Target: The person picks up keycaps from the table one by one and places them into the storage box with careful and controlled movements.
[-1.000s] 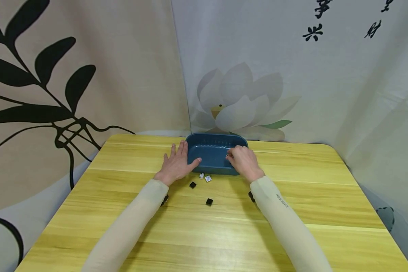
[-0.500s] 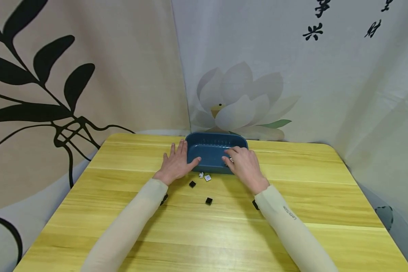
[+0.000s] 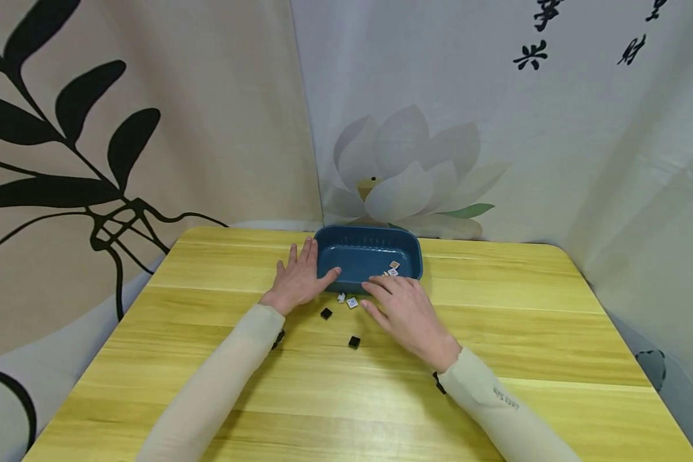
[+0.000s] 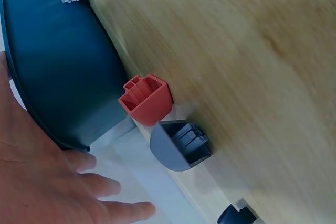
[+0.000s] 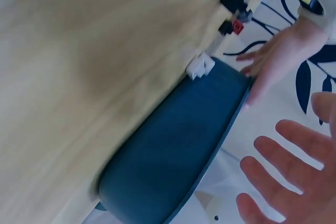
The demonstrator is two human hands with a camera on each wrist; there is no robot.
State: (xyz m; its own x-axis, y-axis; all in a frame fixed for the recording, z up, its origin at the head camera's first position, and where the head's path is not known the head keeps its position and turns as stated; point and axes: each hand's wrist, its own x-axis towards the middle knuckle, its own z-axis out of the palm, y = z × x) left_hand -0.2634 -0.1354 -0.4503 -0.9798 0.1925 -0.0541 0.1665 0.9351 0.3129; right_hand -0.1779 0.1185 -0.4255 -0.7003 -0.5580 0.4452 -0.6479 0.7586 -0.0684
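Observation:
A dark blue rectangular tray [image 3: 355,253] sits at the table's back edge, holding several small orange-and-white keycaps [image 3: 394,272] at its right front. My left hand [image 3: 297,279] rests with spread fingers at the tray's left end. Just over the front wall, my right hand [image 3: 407,314] has its fingers extended and nothing visible in them. Two white keycaps [image 3: 352,302] lie by the front wall between the hands. Nearer me are two black keycaps [image 3: 326,313]. A red keycap [image 4: 148,100] and a grey keycap [image 4: 180,145], hollow sides showing, stand near the tray in the left wrist view.
The wooden table [image 3: 300,404] extends in front of the tray and to both sides. A curtain [image 3: 237,115] with printed leaves and a lotus hangs directly behind it. Each wrist carries a dark camera strap.
My right hand has opened and drawn back toward me out of the tray, uncovering keycaps inside its right front. The left hand has stayed in place.

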